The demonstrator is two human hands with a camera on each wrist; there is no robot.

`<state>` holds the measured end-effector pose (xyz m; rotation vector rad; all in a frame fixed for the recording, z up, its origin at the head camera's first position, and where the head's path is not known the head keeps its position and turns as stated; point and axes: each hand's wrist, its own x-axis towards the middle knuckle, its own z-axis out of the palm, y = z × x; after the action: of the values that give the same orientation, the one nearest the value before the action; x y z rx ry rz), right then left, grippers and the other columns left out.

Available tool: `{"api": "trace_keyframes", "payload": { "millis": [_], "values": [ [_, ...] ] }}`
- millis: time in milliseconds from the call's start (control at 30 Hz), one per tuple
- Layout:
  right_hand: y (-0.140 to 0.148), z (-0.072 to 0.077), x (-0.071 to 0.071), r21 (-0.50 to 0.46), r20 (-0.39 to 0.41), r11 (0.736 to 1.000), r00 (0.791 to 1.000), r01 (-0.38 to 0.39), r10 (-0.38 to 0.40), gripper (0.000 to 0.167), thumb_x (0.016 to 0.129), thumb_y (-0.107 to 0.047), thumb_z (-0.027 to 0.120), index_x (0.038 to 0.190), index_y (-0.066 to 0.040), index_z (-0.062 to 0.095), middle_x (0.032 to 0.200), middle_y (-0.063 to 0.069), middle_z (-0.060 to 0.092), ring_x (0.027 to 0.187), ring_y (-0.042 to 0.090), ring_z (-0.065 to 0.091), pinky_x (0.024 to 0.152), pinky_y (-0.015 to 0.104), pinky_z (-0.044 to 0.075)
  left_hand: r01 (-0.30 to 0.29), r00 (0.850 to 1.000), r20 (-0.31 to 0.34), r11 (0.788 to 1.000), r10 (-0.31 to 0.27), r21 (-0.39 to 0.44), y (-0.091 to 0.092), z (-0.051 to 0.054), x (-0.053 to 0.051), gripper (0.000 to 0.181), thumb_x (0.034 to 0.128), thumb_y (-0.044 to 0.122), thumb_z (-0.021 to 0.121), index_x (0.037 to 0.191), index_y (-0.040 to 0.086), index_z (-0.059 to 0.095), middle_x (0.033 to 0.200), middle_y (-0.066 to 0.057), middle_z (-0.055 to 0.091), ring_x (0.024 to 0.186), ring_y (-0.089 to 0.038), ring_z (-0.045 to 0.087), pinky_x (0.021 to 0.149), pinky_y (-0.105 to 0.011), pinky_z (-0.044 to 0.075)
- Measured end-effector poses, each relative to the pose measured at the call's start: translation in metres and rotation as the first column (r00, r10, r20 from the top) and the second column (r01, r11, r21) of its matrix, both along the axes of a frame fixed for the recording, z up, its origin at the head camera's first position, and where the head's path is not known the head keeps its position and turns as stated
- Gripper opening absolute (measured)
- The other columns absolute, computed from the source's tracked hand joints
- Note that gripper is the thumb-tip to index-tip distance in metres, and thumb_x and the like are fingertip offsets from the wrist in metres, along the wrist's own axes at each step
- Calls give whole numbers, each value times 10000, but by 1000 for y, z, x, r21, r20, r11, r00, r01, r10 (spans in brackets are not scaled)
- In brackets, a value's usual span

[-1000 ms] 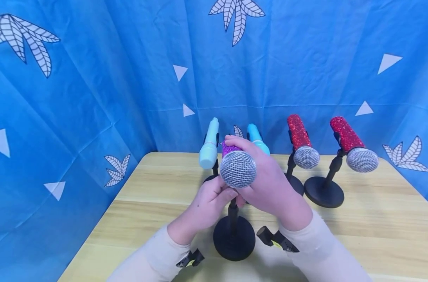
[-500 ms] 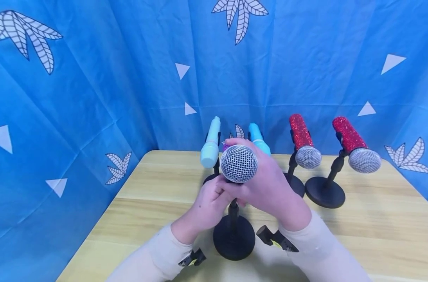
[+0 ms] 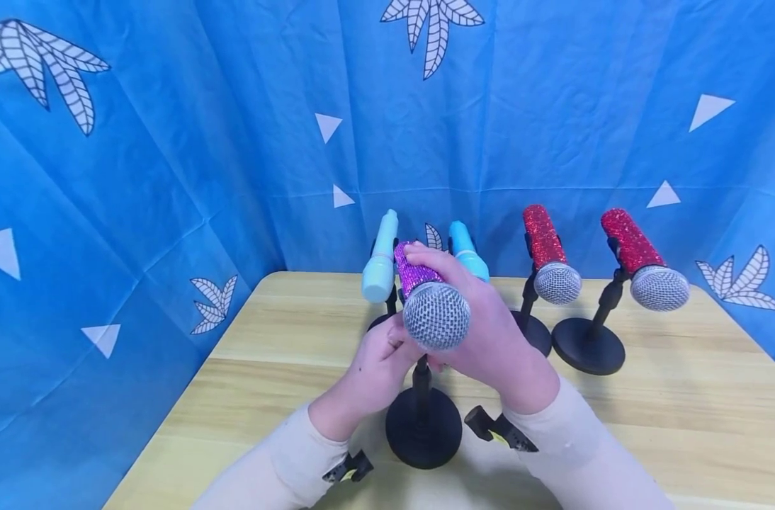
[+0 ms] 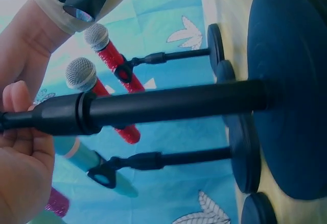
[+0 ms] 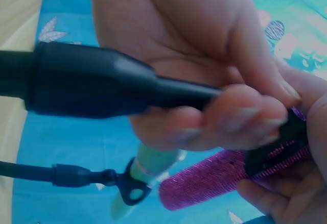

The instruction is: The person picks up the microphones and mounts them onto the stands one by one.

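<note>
In the head view a purple glittery microphone with a silver mesh head points toward me. My right hand grips its handle from the right side. Just below the mesh head, my left hand holds the top of a black microphone stand. Left-hand fingers curl round the thin upper stem in the right wrist view. There, the black clip lies against the purple handle, partly covered by fingers. How far the handle sits inside the clip is hidden.
Two red glittery microphones rest on black stands at the right. Behind my hands are a mint-green microphone and a turquoise one, also on stands. Blue patterned cloth hangs behind and left of the wooden table.
The purple microphone's head rose slightly and faced me, hiding most of the handle, then dipped lower. More purple handle shows now. Both hands stay at the stand, whose base has barely moved.
</note>
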<state>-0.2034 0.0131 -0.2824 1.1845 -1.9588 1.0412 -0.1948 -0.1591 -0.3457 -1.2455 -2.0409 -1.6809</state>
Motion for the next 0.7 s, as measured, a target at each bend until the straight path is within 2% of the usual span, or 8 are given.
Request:
{"api": "trace_keyframes", "payload": {
  "millis": [67,133,233,267,300,367,500,700],
  "values": [
    [2,2,1,-5,73,999,997,-37,37,854,721,-48,917,1438,-55,454,1475,98,518,1351,269,505,976,336,514,15,1000,10,1000,-15,2,0,0,0,243,1082,234,482,1004,56,629,861,-91,685,820,-196,684,784,-365,566],
    [4,4,3,-6,130,1000,991,-27,28,816,754,-28,889,1442,-93,456,1488,68,508,1358,259,496,941,343,536,31,999,37,1000,-31,1,-1,0,0,219,1074,238,497,1038,59,617,872,-89,688,822,-197,684,796,-370,569],
    [6,7,6,-7,211,1000,977,-16,17,747,821,26,812,1451,-139,447,1524,50,465,1371,255,479,876,362,568,16,998,58,1000,-15,-14,-2,2,2,181,1068,231,514,1048,71,595,865,-62,704,827,-181,688,791,-358,563],
    [6,8,7,-4,224,1000,975,-5,6,738,834,23,803,1454,-150,441,1535,46,450,1382,251,466,901,372,558,-3,998,58,1000,5,-27,-2,2,2,169,1068,225,515,1037,79,594,860,-44,708,830,-167,691,791,-347,558],
    [6,9,7,-3,226,1000,974,4,-3,729,842,29,793,1455,-150,440,1547,46,437,1418,249,421,959,383,526,-17,998,63,999,19,-38,-2,2,2,154,1067,212,517,1029,84,594,853,-28,709,828,-157,692,790,-340,554],
    [7,10,7,-24,227,1000,974,-3,8,724,842,59,780,1453,-139,444,1551,67,429,1422,249,416,986,362,507,-33,996,80,998,36,-49,-1,3,3,124,1064,180,526,1010,90,592,850,-7,708,830,-151,691,787,-335,549],
    [8,13,6,-110,181,991,979,-75,94,669,829,126,752,1415,-49,479,1503,134,472,1400,258,446,1070,337,435,-33,989,145,999,39,-41,1,5,5,86,1055,117,536,1021,68,598,847,-11,696,811,-168,695,787,-352,556],
    [10,16,8,-176,218,955,937,-238,274,621,832,191,669,1385,3,459,1472,158,488,1445,264,378,1101,333,400,-51,974,219,998,56,-31,2,4,7,106,1057,96,523,1029,35,605,849,-48,690,794,-195,699,786,-365,551]
  ]
}}
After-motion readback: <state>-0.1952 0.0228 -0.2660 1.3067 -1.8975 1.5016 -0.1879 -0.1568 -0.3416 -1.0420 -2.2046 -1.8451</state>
